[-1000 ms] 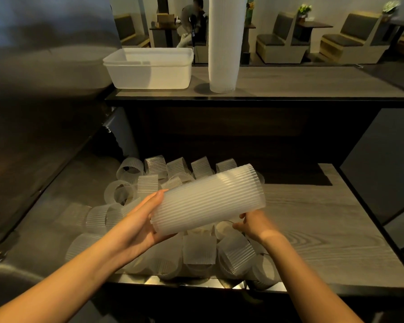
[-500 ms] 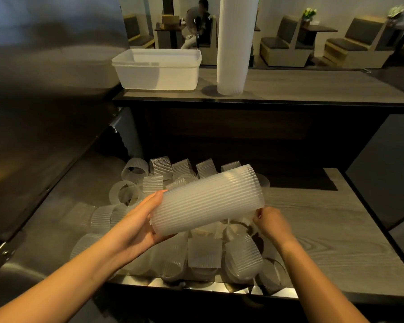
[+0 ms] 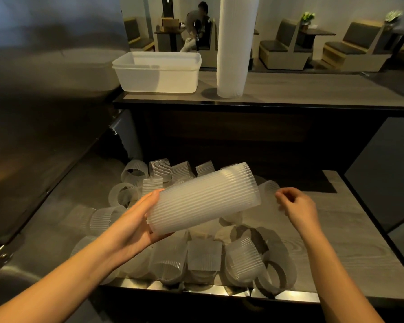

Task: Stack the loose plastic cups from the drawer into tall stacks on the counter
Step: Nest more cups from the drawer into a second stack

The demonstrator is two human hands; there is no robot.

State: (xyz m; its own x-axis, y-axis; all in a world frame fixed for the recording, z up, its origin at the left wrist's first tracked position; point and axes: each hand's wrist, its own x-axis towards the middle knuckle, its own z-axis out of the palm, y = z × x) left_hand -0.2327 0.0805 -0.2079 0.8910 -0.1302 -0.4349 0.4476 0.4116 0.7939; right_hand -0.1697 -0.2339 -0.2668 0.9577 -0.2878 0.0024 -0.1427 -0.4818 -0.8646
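Observation:
My left hand (image 3: pixel 135 226) grips the narrow end of a short stack of ribbed translucent cups (image 3: pixel 203 201), held on its side over the drawer with its wide mouth pointing right. My right hand (image 3: pixel 297 206) pinches the rim of a single cup (image 3: pixel 269 191) just beside that mouth. Several loose cups (image 3: pixel 243 261) lie tumbled in the drawer (image 3: pixel 336 229) below both hands. A tall stack of cups (image 3: pixel 233 54) stands upright on the counter (image 3: pixel 313 89), its top out of view.
A white plastic tub (image 3: pixel 159 74) sits on the counter left of the tall stack. A steel appliance wall (image 3: pixel 44 113) rises along the left. Behind the counter are booth seats, and a person sits at a table (image 3: pixel 196 22).
My right hand came up from under the held stack, out of the drawer, and now holds one cup level with the stack's mouth. My left hand and its stack stayed about where they were.

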